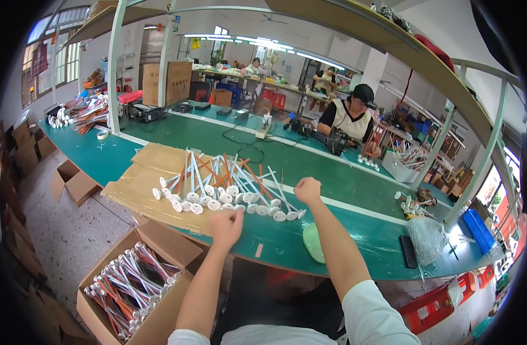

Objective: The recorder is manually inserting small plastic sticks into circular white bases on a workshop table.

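A spread of white round-headed parts (pixel 213 204) with long grey and orange-brown leads lies in front of me, partly on a flattened cardboard sheet (pixel 143 172). At the near edge of this spread, my left hand (pixel 227 227) is closed, its fingertips beside the white heads; what it pinches, if anything, is too small to make out. My right hand (pixel 308 190) is closed and raised to the right of the parts. Whatever its fingers hold cannot be made out. Near my right forearm rests a light green dish (pixel 313 244).
An open carton (pixel 97 310) full of similar parts stands at lower left. To the right lie a black phone-like slab (pixel 408 252), a heap of clear plastic (pixel 427 237) and a blue tray (pixel 476 230). A co-worker (pixel 351 118) sits across the green table (pixel 344 187).
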A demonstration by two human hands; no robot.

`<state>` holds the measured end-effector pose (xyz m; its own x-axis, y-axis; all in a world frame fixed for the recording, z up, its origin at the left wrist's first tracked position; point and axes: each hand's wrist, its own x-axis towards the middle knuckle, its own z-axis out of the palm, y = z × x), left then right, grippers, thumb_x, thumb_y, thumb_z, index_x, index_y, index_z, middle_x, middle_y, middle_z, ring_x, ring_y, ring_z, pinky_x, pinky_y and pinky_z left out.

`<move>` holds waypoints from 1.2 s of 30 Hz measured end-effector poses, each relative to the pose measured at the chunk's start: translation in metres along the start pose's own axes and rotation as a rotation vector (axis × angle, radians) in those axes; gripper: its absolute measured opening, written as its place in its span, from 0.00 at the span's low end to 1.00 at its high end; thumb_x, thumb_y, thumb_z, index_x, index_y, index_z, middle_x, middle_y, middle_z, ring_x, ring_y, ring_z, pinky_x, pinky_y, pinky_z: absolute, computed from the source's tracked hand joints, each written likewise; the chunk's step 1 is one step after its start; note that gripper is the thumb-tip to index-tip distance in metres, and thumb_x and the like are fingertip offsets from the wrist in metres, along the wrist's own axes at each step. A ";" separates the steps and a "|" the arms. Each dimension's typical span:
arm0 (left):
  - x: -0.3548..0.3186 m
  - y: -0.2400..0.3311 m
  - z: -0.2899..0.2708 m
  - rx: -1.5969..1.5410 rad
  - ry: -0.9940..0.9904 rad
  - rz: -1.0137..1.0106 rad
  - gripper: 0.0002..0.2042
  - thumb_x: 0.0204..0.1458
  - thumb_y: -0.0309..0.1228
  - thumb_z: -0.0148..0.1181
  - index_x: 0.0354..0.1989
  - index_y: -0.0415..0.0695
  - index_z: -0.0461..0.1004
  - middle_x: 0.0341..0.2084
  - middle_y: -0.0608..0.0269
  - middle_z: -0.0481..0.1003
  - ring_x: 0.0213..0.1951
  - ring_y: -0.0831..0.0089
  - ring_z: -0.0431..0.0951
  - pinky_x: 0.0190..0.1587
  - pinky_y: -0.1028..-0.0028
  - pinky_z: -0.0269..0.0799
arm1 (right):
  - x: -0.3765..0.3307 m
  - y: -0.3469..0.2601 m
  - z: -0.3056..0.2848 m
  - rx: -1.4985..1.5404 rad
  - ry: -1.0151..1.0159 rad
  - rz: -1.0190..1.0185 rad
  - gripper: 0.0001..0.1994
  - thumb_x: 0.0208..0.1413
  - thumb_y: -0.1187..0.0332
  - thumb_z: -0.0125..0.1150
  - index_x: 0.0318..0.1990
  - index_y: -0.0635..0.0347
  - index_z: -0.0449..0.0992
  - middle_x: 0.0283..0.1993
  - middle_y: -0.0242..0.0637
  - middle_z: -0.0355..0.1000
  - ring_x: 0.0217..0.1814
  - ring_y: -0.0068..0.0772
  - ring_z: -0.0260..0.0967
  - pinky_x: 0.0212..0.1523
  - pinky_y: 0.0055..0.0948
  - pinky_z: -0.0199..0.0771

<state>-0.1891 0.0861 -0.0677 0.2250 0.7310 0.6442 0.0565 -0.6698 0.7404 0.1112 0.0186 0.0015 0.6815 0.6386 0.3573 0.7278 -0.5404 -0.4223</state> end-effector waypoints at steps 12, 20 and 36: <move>0.002 0.002 -0.008 0.002 -0.085 -0.056 0.20 0.57 0.35 0.64 0.17 0.34 0.73 0.14 0.48 0.70 0.19 0.54 0.71 0.27 0.58 0.63 | 0.014 -0.019 0.027 -0.017 -0.419 0.146 0.21 0.39 0.57 0.72 0.36 0.67 0.85 0.36 0.52 0.82 0.42 0.47 0.83 0.42 0.40 0.84; 0.007 -0.007 0.008 -0.037 -0.062 -0.134 0.19 0.56 0.33 0.66 0.17 0.34 0.72 0.12 0.52 0.69 0.16 0.63 0.67 0.24 0.63 0.61 | 0.022 -0.007 -0.001 0.246 -0.376 0.430 0.23 0.48 0.54 0.67 0.44 0.65 0.84 0.42 0.51 0.82 0.46 0.46 0.82 0.42 0.40 0.84; 0.007 -0.006 0.008 -0.007 -0.089 -0.113 0.19 0.55 0.31 0.68 0.16 0.35 0.71 0.11 0.59 0.67 0.16 0.72 0.65 0.23 0.68 0.59 | 0.042 -0.019 0.034 0.420 -0.492 0.327 0.18 0.54 0.64 0.58 0.46 0.68 0.82 0.39 0.53 0.81 0.37 0.46 0.83 0.38 0.38 0.83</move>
<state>-0.1802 0.0942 -0.0687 0.3030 0.7872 0.5372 0.0801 -0.5827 0.8087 0.1236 0.0745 -0.0036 0.6740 0.7064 -0.2162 0.3347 -0.5529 -0.7631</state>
